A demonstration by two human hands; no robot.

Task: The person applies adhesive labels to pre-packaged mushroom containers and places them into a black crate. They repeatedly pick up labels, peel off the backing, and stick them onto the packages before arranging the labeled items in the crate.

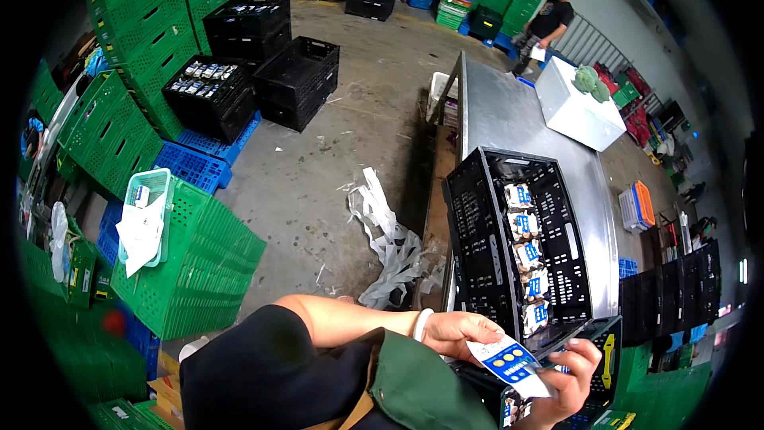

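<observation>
My left hand (456,333), with a white band at the wrist, pinches one end of a blue-and-white printed label (510,365). The fingers of my right hand (564,373) are at the label's other end, thumb and fingertips around it. Just beyond my hands, a black plastic crate (489,239) stands tilted on the steel table. A row of several small wrapped packs (528,254) with similar blue-and-white labels lies inside it. Below the label, more packs (510,409) show in another black crate (609,364), partly hidden by my hands and the green apron (412,376).
Broccoli heads (591,83) rest on a white foam box (576,107) on the steel table (501,101). Plastic strips (385,245) litter the floor. Left are nested green crates (191,257) holding a clear tray (149,182), and black crates (209,98). A person (546,24) is at the back.
</observation>
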